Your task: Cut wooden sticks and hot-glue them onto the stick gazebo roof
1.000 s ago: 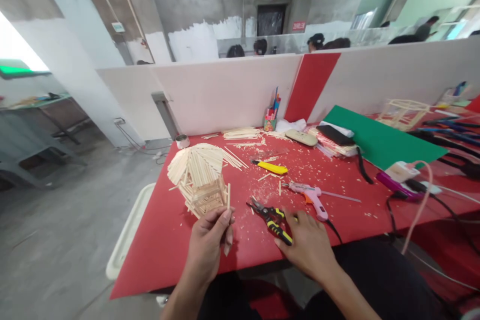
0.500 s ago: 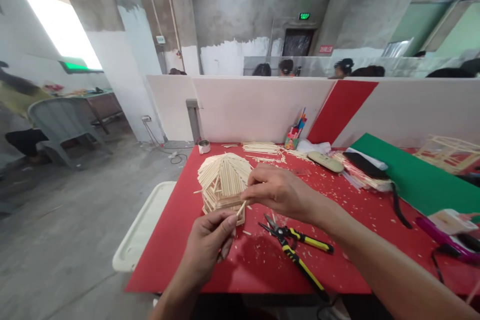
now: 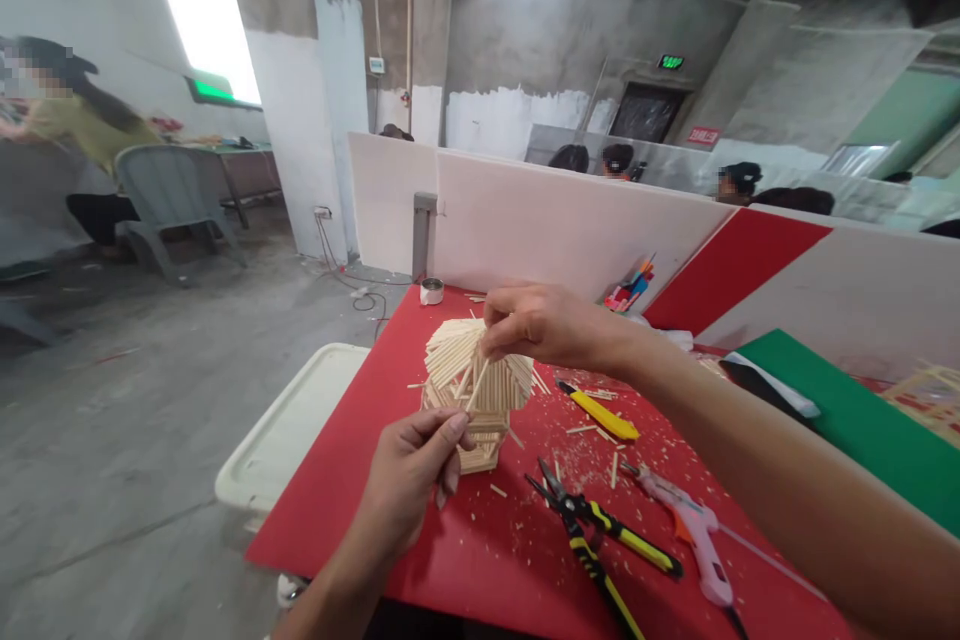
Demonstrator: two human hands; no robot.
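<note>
A small house model (image 3: 450,350) built of thin wooden sticks stands on the red tabletop, its roof partly covered by sticks laid side by side. In front of it, one wooden stick (image 3: 478,385) slants between my hands. My left hand (image 3: 420,460) pinches its lower end between thumb and fingers. At the upper end, my right hand (image 3: 529,320) pinches it just over the roof. Whether the stick touches the roof I cannot tell. Nearer me lie pliers (image 3: 574,510) with black and yellow handles, jaws apart.
On the red table (image 3: 360,480) are a yellow utility knife (image 3: 604,413), a pink glue gun (image 3: 694,530), a roll of tape (image 3: 431,292), stick scraps and a green board (image 3: 862,430). A white partition (image 3: 525,220) borders the back. A person (image 3: 97,120) sits far left.
My right hand has risen, and the stick now slants more steeply in front of the roof. The camera view has shifted and tilted, bringing the utility knife and glue gun into sight.
</note>
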